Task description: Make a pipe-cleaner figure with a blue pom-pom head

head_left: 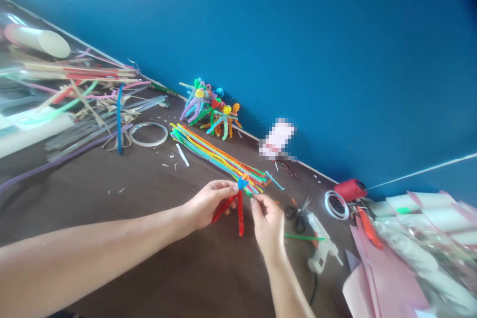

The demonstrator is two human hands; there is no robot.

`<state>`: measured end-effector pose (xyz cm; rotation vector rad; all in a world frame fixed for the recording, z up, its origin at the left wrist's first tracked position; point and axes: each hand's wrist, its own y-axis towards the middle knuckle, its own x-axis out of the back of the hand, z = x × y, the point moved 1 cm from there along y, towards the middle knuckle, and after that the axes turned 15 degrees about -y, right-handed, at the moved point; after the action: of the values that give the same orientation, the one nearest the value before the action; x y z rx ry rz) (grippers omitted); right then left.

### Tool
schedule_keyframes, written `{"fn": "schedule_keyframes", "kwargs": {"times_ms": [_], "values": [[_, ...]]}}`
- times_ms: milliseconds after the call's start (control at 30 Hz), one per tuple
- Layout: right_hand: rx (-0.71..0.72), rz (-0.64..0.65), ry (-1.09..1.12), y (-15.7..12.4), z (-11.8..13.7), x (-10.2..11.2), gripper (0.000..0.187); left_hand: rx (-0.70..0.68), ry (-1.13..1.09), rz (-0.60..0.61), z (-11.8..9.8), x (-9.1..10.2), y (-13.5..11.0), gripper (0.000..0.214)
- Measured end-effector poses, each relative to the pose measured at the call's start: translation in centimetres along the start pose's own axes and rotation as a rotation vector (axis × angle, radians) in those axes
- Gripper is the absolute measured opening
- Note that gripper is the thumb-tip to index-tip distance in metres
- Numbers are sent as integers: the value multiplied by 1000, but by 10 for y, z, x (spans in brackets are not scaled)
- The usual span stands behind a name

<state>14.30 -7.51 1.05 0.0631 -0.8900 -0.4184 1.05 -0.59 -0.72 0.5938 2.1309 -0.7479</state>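
My left hand [204, 203] is closed on a small pipe-cleaner figure [241, 211] with a blue and orange head and fuzzy red legs. One red leg hangs down between my hands, and another lies along my left fingers. Close on the right, my right hand [270, 223] has thumb and forefinger pinched together beside the figure. A thin greenish tip shows at that pinch, too small to make out. Behind both hands lies a bundle of coloured straw-like sticks [212, 151]. Several finished-looking pipe-cleaner figures [225, 117] stand against the blue wall.
Right of my hands are scissors [298, 216], a green stick [303, 237] and a white glue gun [324, 246]. Farther right lie red thread [350, 189], a tape roll [336, 205], orange-handled pliers [368, 228] and pink sheets [391, 268]. A ring [149, 145] and mixed sticks [85, 134] lie left.
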Motion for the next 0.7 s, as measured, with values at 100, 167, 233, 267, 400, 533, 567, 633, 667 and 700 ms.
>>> {"fn": "schedule_keyframes", "kwargs": {"times_ms": [100, 167, 233, 267, 400, 533, 567, 633, 667, 700], "values": [[-11, -4, 24, 0, 1, 1, 17, 11, 39, 30, 1, -1, 0, 17], [-5, -2, 19, -1, 3, 2, 16, 14, 62, 52, 1, -2, 0, 17], [8, -1, 3, -2, 5, 3, 16, 21, 81, 60, 0, -2, -1, 18], [14, 0, -7, -2, 6, 4, 16, 24, 88, 63, 0, -2, -1, 19], [39, -20, -40, -2, 7, 5, 16, 25, 97, 84, 0, -2, -2, 20], [75, -55, -73, -3, 8, 4, 14, 21, 105, 77, 1, -1, -1, 22], [85, -61, -77, -3, 8, 4, 14, 21, 108, 73, 1, -1, -1, 22], [103, -69, -80, -4, 8, 4, 13, 19, 111, 61, 1, -2, -1, 22], [110, -69, -81, -4, 9, 3, 13, 17, 110, 56, 1, -2, -1, 22], [117, -67, -80, -4, 9, 3, 12, 13, 108, 54, 1, -2, -1, 21]]}}
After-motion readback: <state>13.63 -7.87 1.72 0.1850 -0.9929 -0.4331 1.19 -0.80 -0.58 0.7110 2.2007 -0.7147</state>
